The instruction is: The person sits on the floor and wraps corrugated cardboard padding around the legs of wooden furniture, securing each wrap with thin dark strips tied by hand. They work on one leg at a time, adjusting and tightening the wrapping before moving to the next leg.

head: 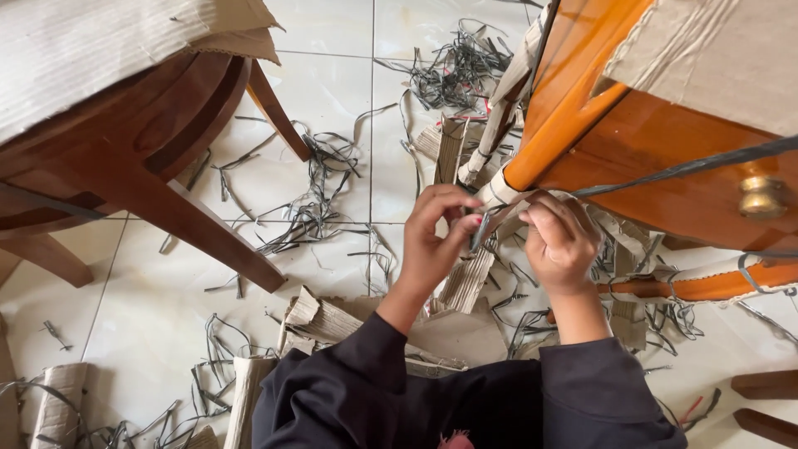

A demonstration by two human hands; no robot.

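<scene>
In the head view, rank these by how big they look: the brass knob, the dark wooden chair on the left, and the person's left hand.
1. Dark wooden chair: by far the largest, though it sits nearer the camera than the floor.
2. Left hand.
3. Brass knob: smallest, partly crossed by a dark strap.

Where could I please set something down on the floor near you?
Bare tile lies between the dark chair leg and the cardboard scraps. Around both hands and the orange furniture leg, strap offcuts and cardboard crowd the floor.

Chair (pixel 141 158) left, cabinet (pixel 665 158) right, strap scraps (pixel 316 208) between.
</scene>
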